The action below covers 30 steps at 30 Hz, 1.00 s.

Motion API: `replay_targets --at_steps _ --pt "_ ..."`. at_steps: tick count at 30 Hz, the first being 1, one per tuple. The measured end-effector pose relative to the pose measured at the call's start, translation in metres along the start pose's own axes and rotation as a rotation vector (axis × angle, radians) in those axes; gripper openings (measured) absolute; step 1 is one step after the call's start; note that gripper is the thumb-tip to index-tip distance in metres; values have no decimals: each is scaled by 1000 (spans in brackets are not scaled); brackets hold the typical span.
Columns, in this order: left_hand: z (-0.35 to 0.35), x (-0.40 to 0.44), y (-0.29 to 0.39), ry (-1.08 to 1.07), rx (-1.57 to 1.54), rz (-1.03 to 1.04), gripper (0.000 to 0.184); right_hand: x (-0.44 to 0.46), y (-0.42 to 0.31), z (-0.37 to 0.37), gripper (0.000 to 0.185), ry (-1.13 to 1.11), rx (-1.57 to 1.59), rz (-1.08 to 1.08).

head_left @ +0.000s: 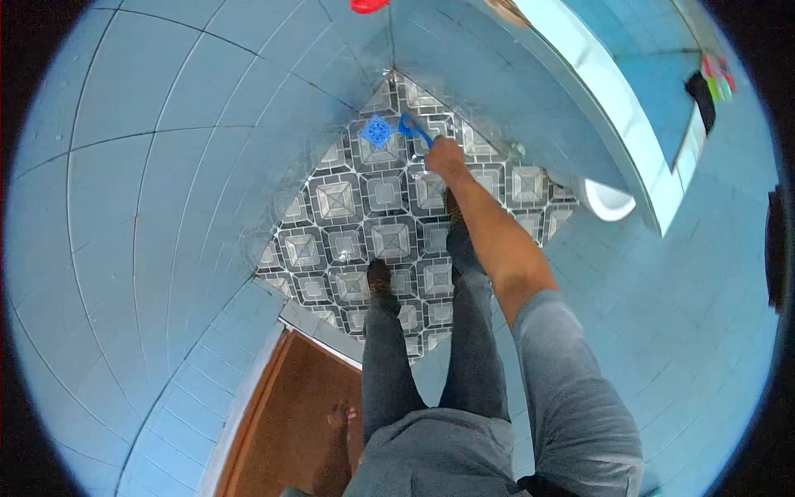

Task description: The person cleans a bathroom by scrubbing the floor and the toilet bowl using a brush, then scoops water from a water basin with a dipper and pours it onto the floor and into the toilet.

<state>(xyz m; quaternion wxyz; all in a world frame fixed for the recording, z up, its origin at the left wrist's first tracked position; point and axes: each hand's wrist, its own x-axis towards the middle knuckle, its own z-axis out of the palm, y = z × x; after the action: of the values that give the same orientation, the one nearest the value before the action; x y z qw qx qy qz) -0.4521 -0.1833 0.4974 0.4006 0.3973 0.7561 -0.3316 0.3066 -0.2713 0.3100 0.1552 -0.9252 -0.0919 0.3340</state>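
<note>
My right hand [445, 156] is closed around the handle of a blue brush [407, 126], its head low over the patterned floor tiles [389, 240]. Just left of the brush head lies a square blue drain cover [377, 131], near the corner of the walls. My left hand [340, 416] hangs low beside my left leg, in front of the brown door. Its fingers look apart, with nothing visible in them.
Blue tiled walls [166, 166] rise around the floor. A white bowl-shaped fixture [610, 201] stands at the right, below a pale ledge [654, 178] with a black cloth [701, 99]. A red object [368, 5] is at the top edge. The brown door [290, 406] is lower left.
</note>
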Motion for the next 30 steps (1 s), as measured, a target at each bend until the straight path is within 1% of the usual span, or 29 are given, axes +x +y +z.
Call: replay_targets --at_steps 1,2,4,5,6,7,9,10,11,13,15,17,18,19,20,21,22,23,24,25,26,27,28,29,30 --pt "11 -12 -10 -9 -52 -38 46 6 -16 -16 29 -22 -37 -50" --pt "21 -25 -25 -34 -119 -77 44 28 -19 -11 28 -9 -46 -69" --pt "52 -36 -56 -159 -341 -164 40 73 -40 -28 28 27 -86 -128" --pt "65 -38 -81 -341 -604 -219 38 79 -57 -45 27 79 -104 -111" --pt "75 -38 -97 -735 -1016 -404 36 83 -68 -54 27 123 -118 -91" --pt "93 -59 -91 -524 -830 -364 34 92 -73 -60 27 114 -133 -106" --pt "138 -130 -43 -125 -367 -386 32 116 -86 -69 25 219 -271 -389" --pt "145 -158 -27 -125 -426 -305 27 133 -90 -62 30 211 -60 -265" --pt "153 -166 -17 -123 -439 -315 27 128 -95 -64 30 200 -63 -277" --pt "165 -176 -2 -60 -411 -472 22 108 -100 -73 37 280 140 -310" --pt "166 -182 3 -97 -449 -430 25 88 -102 -66 48 148 324 -188" --pt "163 -184 14 -107 -451 -390 31 45 -106 -79 55 -202 969 -126" --pt "162 -176 17 -83 -376 -351 37 20 -108 -94 55 -301 1148 -161" --pt "157 -168 22 -96 -371 -299 44 -1 -115 -116 54 -403 1327 -199" --pt "154 -151 26 -88 -435 -76 52 -20 -127 -140 54 -396 1333 -209" --pt "146 -143 28 -82 -489 146 60 -40 -139 -165 52 -429 1528 -207" --pt "138 -134 72 -87 -668 -25 61 -49 -148 -185 50 -456 1723 -209" --pt "135 -135 113 24 -554 122 60 -51 -157 -204 50 -439 1729 -223" --pt "131 -150 156 136 -435 264 61 -51 -163 -219 46 -502 1889 -252" --pt "134 -141 186 105 -586 320 59 -53 -169 -234 43 -568 2049 -284" --pt "139 -123 214 69 -737 377 58 -56 -177 -254 32 -569 2134 -241" --pt "140 -115 249 -17 -746 382 51 -58 -180 -266 32 -553 2145 -255" --pt "145 -134 293 59 -559 511 40 -58 -182 -277 33 -513 2168 -214" --pt "161 -128 324 36 -564 717 40 -58 -183 -288 33 -476 2188 -174" --pt "172 -127 354 90 -341 815 27 -57 -182 -293 24 -401 2214 -23"
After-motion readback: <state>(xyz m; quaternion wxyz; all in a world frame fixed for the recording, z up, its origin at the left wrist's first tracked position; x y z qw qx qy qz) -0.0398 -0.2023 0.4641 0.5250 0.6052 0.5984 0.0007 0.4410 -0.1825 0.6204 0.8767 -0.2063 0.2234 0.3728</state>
